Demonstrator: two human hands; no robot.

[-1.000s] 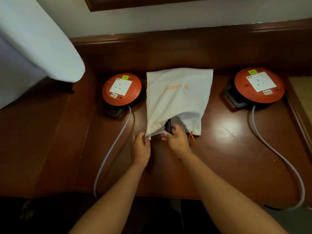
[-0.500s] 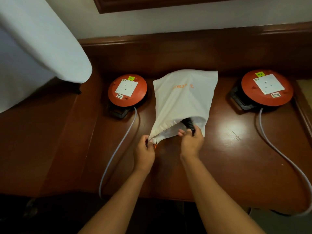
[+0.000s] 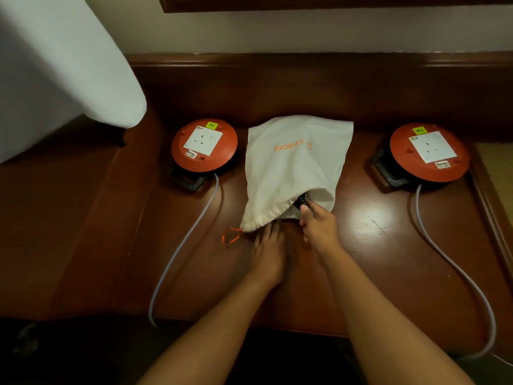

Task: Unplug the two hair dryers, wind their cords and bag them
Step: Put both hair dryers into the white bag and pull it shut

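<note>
Bagging: right hand (image 3: 319, 226) pinches the black cord (image 3: 302, 202) into the bag (image 3: 294, 173), left hand (image 3: 268, 245) flat at its mouth; the drawstring (image 3: 231, 237) likely follows.

Both bare arms reach up toward twelve o'clock, side by side. The left hand (image 3: 268, 247) lies flat, palm down, fingers straight. The right hand (image 3: 319, 225) sits just beside it at three o'clock, fingers curled, thumb pinching something small and black

A white drawstring bag (image 3: 297, 168) lies on the wooden table (image 3: 388, 259) between two orange cord reels (image 3: 204, 145). The right hand (image 3: 319, 227) holds a black part (image 3: 302, 202) at the bag's mouth; the left hand (image 3: 268, 254) touches its gathered edge.
</note>
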